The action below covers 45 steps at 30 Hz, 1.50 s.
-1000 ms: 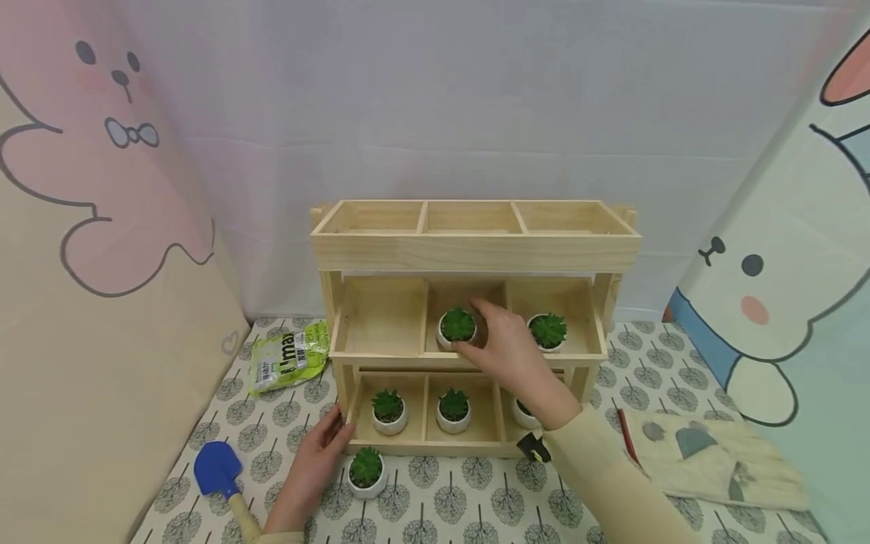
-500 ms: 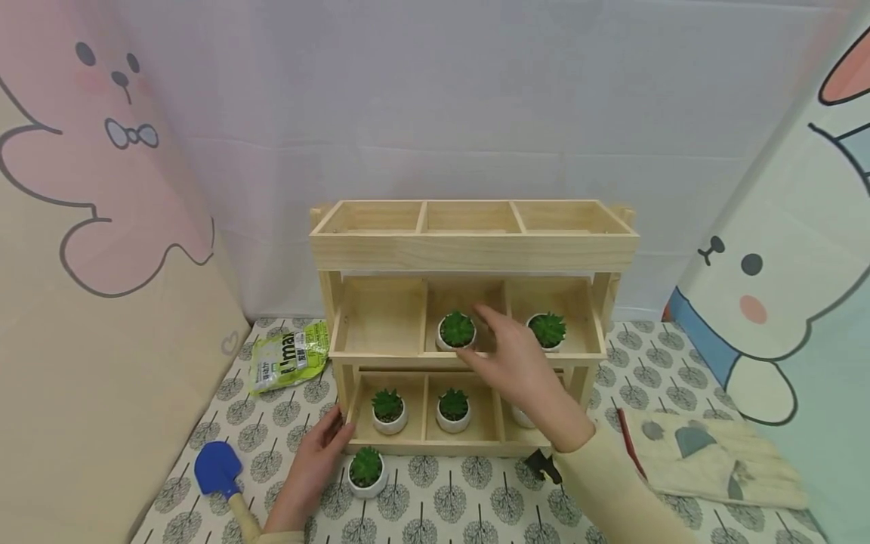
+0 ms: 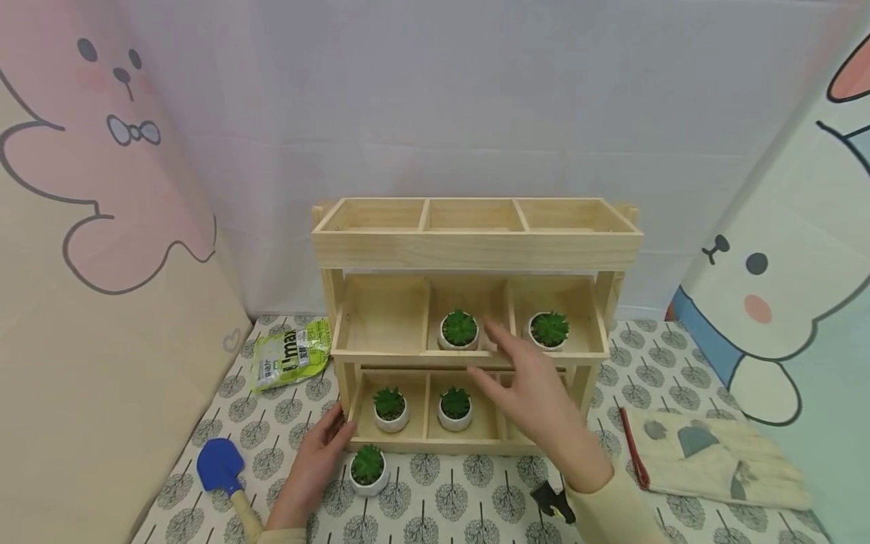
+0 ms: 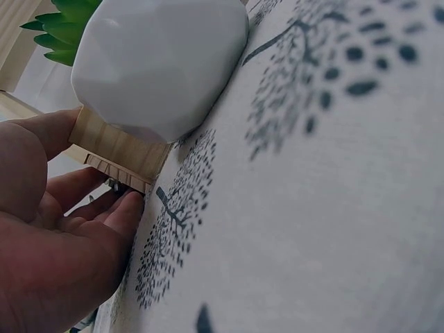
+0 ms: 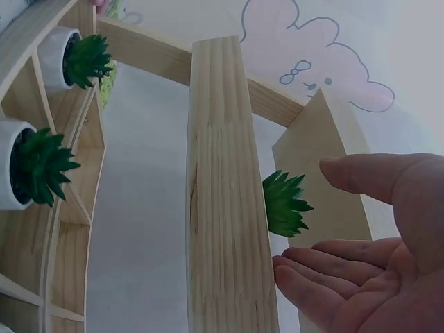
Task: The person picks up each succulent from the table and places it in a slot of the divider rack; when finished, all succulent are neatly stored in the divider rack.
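A three-tier wooden plant shelf (image 3: 476,251) stands in the middle of the head view. My left hand (image 3: 318,461) grips its lower left corner, thumb (image 4: 52,132) on one side of the wood and fingers on the other. Beside that hand, a succulent in a white pot (image 3: 369,470) sits on the cloth. My right hand (image 3: 537,393), fingers apart and holding nothing, hovers before the shelf, just right of a potted succulent (image 3: 459,329) in the middle tier's centre compartment. Another potted succulent (image 3: 549,330) occupies the compartment to the right. The hand hides most of the bottom right compartment.
Two potted succulents, one at left (image 3: 390,408) and one in the centre (image 3: 455,408), stand in the bottom tier. A blue toy shovel (image 3: 220,467) and a yellow-green bag (image 3: 288,357) lie left of the shelf. Work gloves (image 3: 714,461) lie at right.
My right hand has let go of the middle tier's centre succulent pot and drawn back down and right. The pot stays in its compartment. My left hand keeps its place.
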### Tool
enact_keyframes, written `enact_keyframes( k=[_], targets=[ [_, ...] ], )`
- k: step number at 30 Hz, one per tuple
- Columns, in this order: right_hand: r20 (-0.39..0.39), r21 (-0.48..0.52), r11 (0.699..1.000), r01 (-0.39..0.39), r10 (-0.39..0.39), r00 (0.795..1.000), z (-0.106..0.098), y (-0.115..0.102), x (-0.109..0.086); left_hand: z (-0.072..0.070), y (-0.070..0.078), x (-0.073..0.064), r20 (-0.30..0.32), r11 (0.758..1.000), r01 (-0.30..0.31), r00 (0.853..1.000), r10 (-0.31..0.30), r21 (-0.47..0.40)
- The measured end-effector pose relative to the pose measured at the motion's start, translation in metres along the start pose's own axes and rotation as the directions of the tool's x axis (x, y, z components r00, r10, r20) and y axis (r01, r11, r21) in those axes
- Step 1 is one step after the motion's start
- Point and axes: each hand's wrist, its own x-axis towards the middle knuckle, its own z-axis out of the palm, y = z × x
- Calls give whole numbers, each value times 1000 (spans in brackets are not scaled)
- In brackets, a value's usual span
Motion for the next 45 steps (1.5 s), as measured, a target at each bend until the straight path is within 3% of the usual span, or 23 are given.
enact_keyframes(
  k=[9, 15, 26, 32, 38, 45],
  targets=[
    [-83, 31, 998, 48, -45, 996, 11, -3, -24, -1, 2, 0, -2, 1000, 18, 1000, -18, 21],
    [-91, 81, 996, 37, -29, 995, 26, -7, -39, -3, 2, 1, 5, 999, 20, 1000, -20, 29],
    [70, 187, 979, -82, 70, 995, 68, -8, -60, -3, 3, 1, 2, 1000, 21, 1000, -21, 22],
    [182, 200, 972, -126, 89, 979, 83, -9, -68, -2, 2, 0, -3, 999, 27, 1000, -27, 33],
    [274, 283, 945, -165, 85, 958, 101, -7, -73, -2, 1, 1, -1, 999, 38, 999, -38, 34],
    [317, 285, 945, -160, 64, 946, 128, 0, -81, -2, 2, 0, -6, 998, 36, 999, -36, 45]
  ],
)
